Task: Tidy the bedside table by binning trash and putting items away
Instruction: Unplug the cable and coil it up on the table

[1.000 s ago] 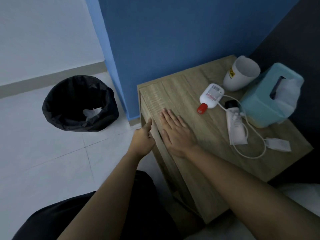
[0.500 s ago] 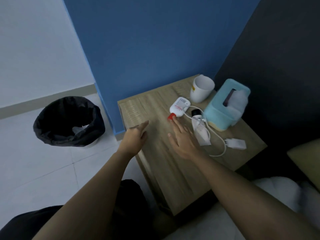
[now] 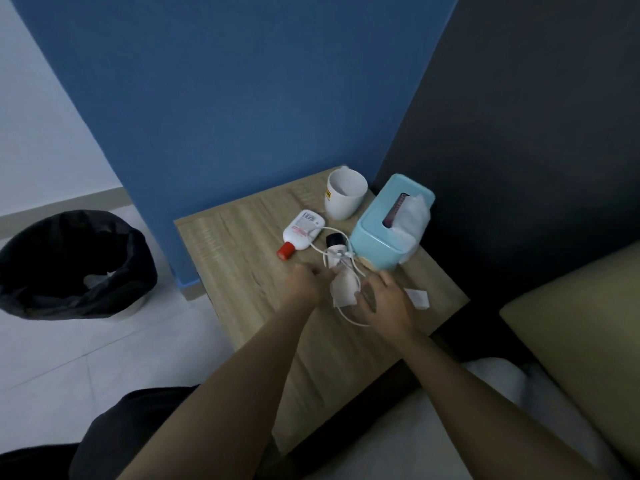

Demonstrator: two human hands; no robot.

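On the wooden bedside table (image 3: 242, 265) lies a flattened white tube with a black cap (image 3: 341, 289), and a white cable (image 3: 348, 315) loops over it. My left hand (image 3: 299, 284) sits just left of the tube with its fingers curled toward it; blur hides any contact. The fingers and thumb of my right hand (image 3: 386, 301) close on the tube's near end. A white bottle with a red cap (image 3: 303, 230) lies further back. A white charger plug (image 3: 417, 297) shows just right of my right hand.
A white mug (image 3: 344, 200) and a teal tissue box (image 3: 389, 226) stand at the table's back right. A black-lined bin (image 3: 69, 265) with some white trash sits on the floor to the left. A beige pillow (image 3: 571, 341) borders the table's right side.
Both hands moved from the table's left front edge to the tube and cable in the middle. The camera view pulled back and swung right.
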